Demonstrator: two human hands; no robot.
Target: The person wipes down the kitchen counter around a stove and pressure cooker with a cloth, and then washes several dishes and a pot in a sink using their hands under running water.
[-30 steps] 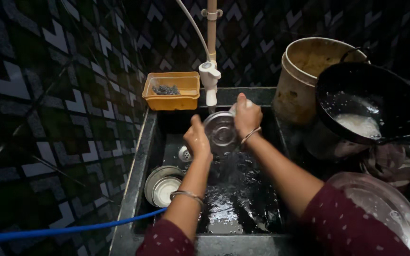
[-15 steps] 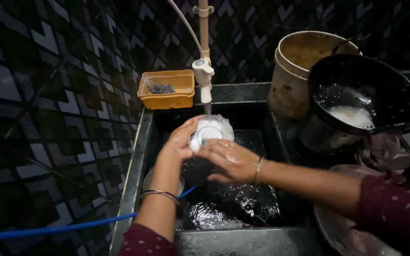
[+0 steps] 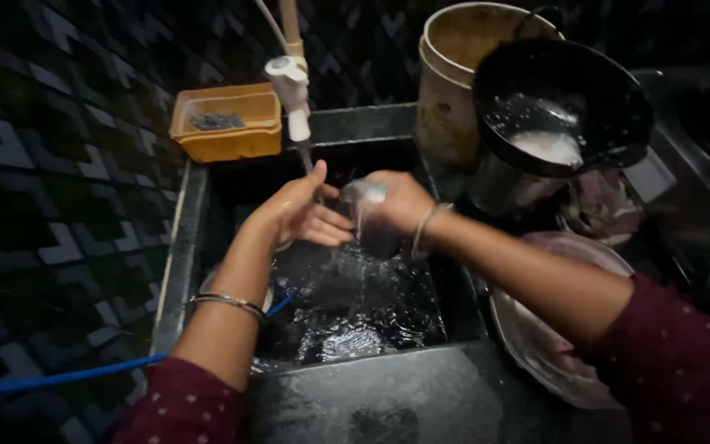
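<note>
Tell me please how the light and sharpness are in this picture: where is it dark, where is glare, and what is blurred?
Head view: dim overall, tiled wall nearly black; light glints off the wet sink floor; the small pale thing in the right hand is motion-blurred under the tap, so its kind is unclear; the left hand is sharper; the yellow tray and bucket are best lit.

Dark maroon sleeves (image 3: 667, 345) scattered with small pale dots are worn at a black stone sink (image 3: 388, 395). An orange-yellow tray (image 3: 228, 123) is set against wall tiles (image 3: 51, 164) patterned in black and grey angular shapes. A cream bucket (image 3: 454, 82), stained brown, is seen beside a black pan (image 3: 564, 103) streaked with white. A blue hose (image 3: 59, 378) is draped over the rim.
</note>
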